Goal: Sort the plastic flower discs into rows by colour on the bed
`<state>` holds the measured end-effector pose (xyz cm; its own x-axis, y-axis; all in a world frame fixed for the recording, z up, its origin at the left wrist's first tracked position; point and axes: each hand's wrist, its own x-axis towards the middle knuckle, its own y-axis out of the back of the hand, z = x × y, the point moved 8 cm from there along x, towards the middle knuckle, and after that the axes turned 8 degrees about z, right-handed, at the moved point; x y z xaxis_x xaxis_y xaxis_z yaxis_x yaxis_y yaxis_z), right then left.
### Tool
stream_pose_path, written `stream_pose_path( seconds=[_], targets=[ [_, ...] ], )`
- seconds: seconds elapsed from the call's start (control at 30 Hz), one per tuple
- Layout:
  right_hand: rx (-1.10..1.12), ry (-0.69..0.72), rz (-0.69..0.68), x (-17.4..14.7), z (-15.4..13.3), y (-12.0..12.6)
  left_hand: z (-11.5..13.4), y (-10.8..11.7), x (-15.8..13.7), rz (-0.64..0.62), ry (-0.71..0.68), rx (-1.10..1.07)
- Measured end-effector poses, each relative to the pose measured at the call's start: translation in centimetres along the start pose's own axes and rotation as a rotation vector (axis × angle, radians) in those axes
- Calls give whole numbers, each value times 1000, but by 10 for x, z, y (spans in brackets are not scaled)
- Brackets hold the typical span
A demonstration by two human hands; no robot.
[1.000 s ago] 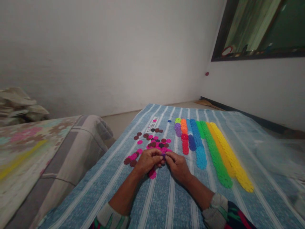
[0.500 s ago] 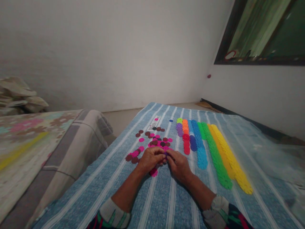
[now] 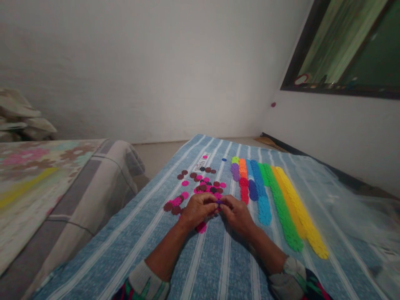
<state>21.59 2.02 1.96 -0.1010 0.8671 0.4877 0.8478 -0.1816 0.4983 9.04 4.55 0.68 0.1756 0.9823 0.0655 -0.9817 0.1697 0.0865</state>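
Observation:
My left hand (image 3: pixel 200 209) and my right hand (image 3: pixel 236 213) meet fingertip to fingertip over the striped cloth. Between them they pinch a small purple disc (image 3: pixel 218 203), mostly covered by the fingers. Around and beneath my left hand lie loose pink discs (image 3: pixel 185 183) and brown discs (image 3: pixel 168 206) with notched edges, some overlapping. A few black discs (image 3: pixel 213 189) are mixed in. To the right of my right hand, overlapping discs run in rows by colour: a red row (image 3: pixel 244 192), a blue row (image 3: pixel 264 208), a green row (image 3: pixel 283 216) and a yellow row (image 3: pixel 308 223).
Blue-and-white striped cloth (image 3: pixel 125 258) covers the surface. A paper strip with lettering (image 3: pixel 200 166) and a single blue disc (image 3: pixel 224 160) lie farther back. Clear plastic (image 3: pixel 359 216) rests at right. A second covered surface (image 3: pixel 75 179) stands at left, across a gap.
Both hands stay in nearly the same place, with the purple disc still pinched and showing slightly more between the fingertips. The camera view has tilted a little.

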Motion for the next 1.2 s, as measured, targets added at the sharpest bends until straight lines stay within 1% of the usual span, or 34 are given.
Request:
stream_pose_path(
  seconds=[0.1, 0.23, 0.37, 0.43, 0.5, 0.63, 0.83, 1.2],
  targets=[
    [-86, 17, -48, 15, 8, 8, 2, 6, 2, 58, -39, 77],
    [-371, -29, -29, 56, 33, 37, 5, 20, 4, 168, -72, 161],
    [-629, -79, -82, 97, 58, 63, 8, 26, 3, 192, -64, 185],
    [-726, -84, -127, 111, 66, 68, 10, 27, 2, 196, -69, 203],
    [-773, -81, -162, 119, 71, 69, 13, 27, 1, 194, -75, 218],
    [-795, -87, -197, 126, 74, 61, 16, 26, 0, 181, -78, 241],
    [-828, -125, -224, 122, 80, 48, 18, 24, 0, 158, -80, 269],
    [-895, -136, -232, 116, 90, 44, 19, 20, 1, 107, -91, 293]
  ],
)
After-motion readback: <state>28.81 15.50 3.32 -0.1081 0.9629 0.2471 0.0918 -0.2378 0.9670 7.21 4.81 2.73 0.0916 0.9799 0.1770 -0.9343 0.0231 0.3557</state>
